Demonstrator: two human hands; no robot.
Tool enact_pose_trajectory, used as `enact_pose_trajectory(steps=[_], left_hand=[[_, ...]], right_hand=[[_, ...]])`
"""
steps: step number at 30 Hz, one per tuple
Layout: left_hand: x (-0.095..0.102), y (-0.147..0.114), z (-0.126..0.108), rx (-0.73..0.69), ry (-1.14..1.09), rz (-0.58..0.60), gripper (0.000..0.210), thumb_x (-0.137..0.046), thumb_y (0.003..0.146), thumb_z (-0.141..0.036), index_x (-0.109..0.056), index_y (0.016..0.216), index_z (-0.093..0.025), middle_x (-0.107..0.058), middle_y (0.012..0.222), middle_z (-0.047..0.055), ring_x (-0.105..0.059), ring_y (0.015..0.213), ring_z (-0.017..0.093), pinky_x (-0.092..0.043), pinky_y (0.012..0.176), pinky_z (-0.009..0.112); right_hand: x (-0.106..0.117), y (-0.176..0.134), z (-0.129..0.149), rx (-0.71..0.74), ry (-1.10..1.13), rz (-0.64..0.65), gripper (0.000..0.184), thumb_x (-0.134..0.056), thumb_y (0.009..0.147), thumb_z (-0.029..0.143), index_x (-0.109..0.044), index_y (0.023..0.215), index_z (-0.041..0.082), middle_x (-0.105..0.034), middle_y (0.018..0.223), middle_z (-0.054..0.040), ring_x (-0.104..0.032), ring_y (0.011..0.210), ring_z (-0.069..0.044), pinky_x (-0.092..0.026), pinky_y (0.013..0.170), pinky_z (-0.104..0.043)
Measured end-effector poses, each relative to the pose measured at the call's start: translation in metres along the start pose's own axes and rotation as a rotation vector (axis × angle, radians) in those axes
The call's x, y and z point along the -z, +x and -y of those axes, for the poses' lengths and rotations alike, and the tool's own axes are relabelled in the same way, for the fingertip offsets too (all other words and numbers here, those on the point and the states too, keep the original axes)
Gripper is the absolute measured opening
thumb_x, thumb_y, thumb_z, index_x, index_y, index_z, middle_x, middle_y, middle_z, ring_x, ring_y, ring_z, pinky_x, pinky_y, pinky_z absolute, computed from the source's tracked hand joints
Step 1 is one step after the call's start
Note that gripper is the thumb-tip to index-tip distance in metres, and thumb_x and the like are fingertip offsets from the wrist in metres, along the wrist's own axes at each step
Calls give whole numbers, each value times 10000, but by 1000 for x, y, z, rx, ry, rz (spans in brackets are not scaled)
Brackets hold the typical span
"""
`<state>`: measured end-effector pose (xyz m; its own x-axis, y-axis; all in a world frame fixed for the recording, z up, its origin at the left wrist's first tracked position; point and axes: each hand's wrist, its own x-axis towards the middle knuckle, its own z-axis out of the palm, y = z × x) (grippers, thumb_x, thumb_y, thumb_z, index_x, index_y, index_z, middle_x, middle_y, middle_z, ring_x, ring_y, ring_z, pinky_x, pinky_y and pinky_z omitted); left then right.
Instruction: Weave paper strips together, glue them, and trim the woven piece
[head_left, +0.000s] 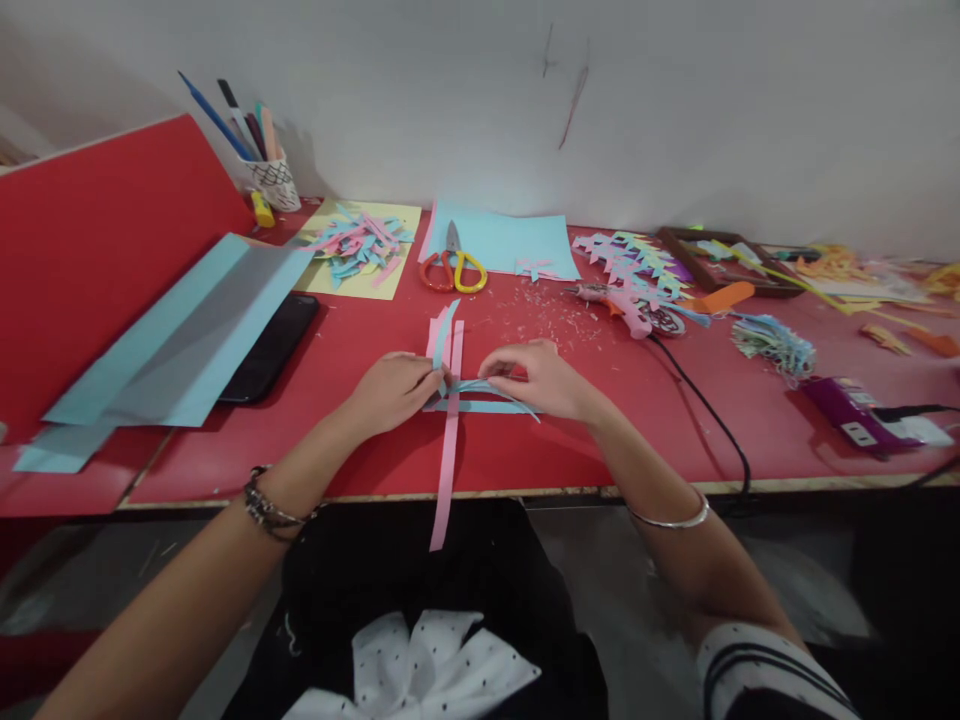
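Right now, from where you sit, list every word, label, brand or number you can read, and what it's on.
No text can be read.
Purple box: pale marks, too small and blurred to read.
Yellow tube: any print is too small to read.
Wall marks: scrawled lines, no clear word.

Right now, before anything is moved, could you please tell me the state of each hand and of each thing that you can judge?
Left hand: pinching paper strips
Right hand: curled at blue strips, grip unclear
Pink strip: hanging past the table edge
Scissors: lying, blades toward the wall
Glue gun: lying down, cord attached
Phone: partly covered by a blue sheet
Cup: upright, holding pens
Paper scraps: loosely heaped on a yellow sheet
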<state>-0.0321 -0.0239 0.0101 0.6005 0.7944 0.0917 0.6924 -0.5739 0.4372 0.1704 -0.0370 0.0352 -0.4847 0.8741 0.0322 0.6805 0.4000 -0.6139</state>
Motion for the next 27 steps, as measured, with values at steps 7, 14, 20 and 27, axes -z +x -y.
enact_pose_trajectory(steps=[7,14,20,27], left_hand=[[0,0,1,11,-18,-11,442,-212,848,-283,-645,817,-199,-680,778,7,-602,766,155,-428,746,252],[0,0,1,-2,-44,-11,423,-237,824,-293,-647,850,-192,-669,726,11,-593,701,153,-428,726,252],[0,-1,2,-13,-18,-47,427,-224,824,-315,-613,700,-191,-654,689,17,-585,678,147,-435,724,254],[-4,1,8,-82,83,-33,418,-215,829,-347,-538,619,-184,-611,624,23,-567,638,145,-411,826,315]], right_hand=[[3,-2,9,22,-205,-19,174,-433,800,192,-606,781,185,-652,808,-20,-543,758,-151,-146,881,-421],[17,9,15,150,-360,26,165,-451,807,208,-612,780,178,-629,801,-27,-511,726,-142,-177,812,-366],[14,25,20,247,-292,-46,164,-444,802,207,-593,739,176,-632,782,-11,-518,715,-135,-214,772,-321],[-7,33,20,282,-296,-151,150,-442,818,229,-565,745,183,-626,758,10,-502,662,-105,-194,821,-311]])
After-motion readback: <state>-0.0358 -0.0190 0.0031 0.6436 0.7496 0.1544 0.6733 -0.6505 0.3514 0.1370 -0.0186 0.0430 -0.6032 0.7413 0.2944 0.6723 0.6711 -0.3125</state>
